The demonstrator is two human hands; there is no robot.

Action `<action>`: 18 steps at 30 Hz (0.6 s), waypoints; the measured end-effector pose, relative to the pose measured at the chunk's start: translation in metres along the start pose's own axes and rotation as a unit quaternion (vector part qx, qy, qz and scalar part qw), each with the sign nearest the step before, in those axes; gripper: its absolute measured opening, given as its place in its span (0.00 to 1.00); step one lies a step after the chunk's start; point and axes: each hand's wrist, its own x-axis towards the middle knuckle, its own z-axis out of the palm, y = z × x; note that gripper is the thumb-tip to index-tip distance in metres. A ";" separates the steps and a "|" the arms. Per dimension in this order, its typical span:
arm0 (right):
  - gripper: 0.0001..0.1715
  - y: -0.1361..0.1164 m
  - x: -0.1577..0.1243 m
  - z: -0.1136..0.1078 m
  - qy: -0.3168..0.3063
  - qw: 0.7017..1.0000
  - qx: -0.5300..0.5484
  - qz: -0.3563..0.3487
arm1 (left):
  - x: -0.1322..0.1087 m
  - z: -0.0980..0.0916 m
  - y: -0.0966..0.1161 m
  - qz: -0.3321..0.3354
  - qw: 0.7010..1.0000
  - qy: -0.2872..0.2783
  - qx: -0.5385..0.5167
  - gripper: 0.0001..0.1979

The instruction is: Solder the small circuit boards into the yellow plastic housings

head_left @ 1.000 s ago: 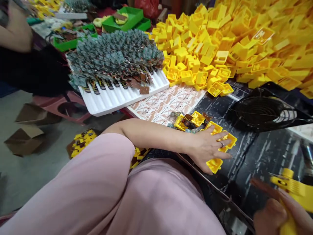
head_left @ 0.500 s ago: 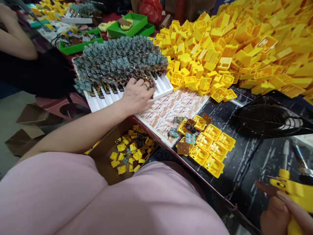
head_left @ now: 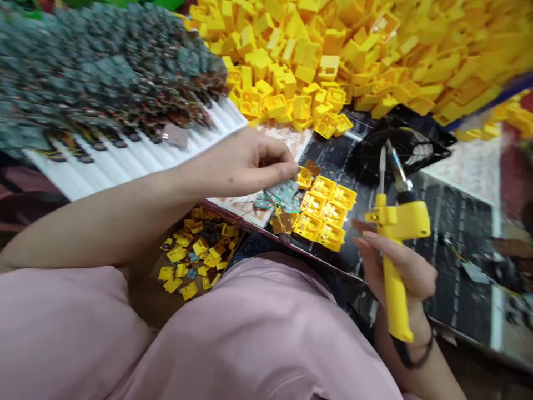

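My left hand (head_left: 260,161) is above the table edge, fingers curled and thumb tip near the forefinger; what they hold, if anything, is hidden. Just below it are green circuit boards (head_left: 285,195) with thin wires, blurred, beside rows of small open yellow plastic housings (head_left: 325,203) with metal contacts. My right hand (head_left: 397,266) is wrapped round a yellow soldering gun (head_left: 395,278), its metal tips pointing up and away. A small brown plate (head_left: 361,225) shows at the right fingertips.
Wired circuit boards (head_left: 108,72) are piled on a white ridged foam tray (head_left: 137,169) at left. Yellow housings (head_left: 291,50) are heaped at the back. A black fan (head_left: 406,144) lies beyond the soldering gun. Below the table edge, a box holds yellow parts (head_left: 200,250).
My left hand has left the foam tray and moved right to the boards by the yellow housings. The view has swung right, bringing my right hand and the soldering gun fully into sight.
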 end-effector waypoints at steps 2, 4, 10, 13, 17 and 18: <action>0.23 -0.010 0.008 0.004 -0.006 1.000 -0.004 -0.025 | 0.022 0.039 0.004 -0.009 0.988 -0.060 -0.142 0.24; 0.25 -0.018 0.013 0.008 -0.002 0.998 0.029 -0.052 | 0.035 0.076 0.008 -0.035 0.954 -0.120 -0.274 0.26; 0.33 -0.020 0.006 0.013 0.114 0.993 0.012 -0.041 | 0.018 0.118 0.007 -0.109 0.896 -0.102 -0.418 0.29; 0.29 -0.017 -0.002 0.009 0.116 0.989 -0.070 -0.056 | 0.002 0.110 0.011 -0.038 0.950 -0.024 -0.310 0.28; 0.20 -0.021 -0.004 0.012 0.099 0.984 -0.133 -0.070 | -0.001 0.123 0.022 -0.051 0.938 0.036 -0.341 0.28; 0.18 -0.023 -0.003 0.014 0.099 0.984 -0.134 -0.063 | 0.001 0.131 0.023 -0.060 0.923 0.053 -0.377 0.28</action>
